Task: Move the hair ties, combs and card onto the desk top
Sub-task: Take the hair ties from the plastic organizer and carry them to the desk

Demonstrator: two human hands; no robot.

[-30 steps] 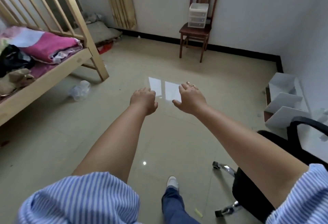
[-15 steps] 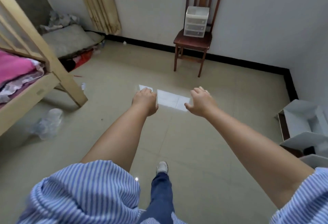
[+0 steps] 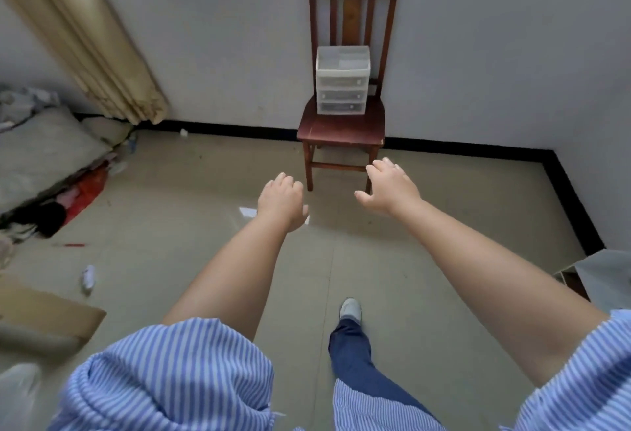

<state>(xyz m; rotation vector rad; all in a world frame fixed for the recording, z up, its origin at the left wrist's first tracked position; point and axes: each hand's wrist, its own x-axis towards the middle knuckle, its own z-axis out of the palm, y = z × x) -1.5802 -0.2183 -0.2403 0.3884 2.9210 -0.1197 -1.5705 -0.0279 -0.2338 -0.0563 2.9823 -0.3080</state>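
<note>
A small translucent white drawer unit (image 3: 342, 79) with three drawers stands on the seat of a dark wooden chair (image 3: 342, 130) against the far wall. No hair ties, combs or card show in this view, and no desk top is visible. My left hand (image 3: 281, 200) is stretched out in front of me above the floor, fingers loosely curled, holding nothing. My right hand (image 3: 391, 188) reaches forward beside it with fingers spread, in front of the chair's legs and short of the seat.
A beige curtain (image 3: 92, 41) hangs at the left wall. Bedding and clutter (image 3: 51, 164) lie on the floor at the left. A cardboard piece (image 3: 44, 311) lies at lower left, and a white shelf corner (image 3: 604, 273) shows at the right edge. My foot (image 3: 350, 309) steps forward on the tiled floor.
The view has swung right and forward toward the chair, which now looks much nearer. The bed frame and office chair have left the view. Both hands stay outstretched and empty.
</note>
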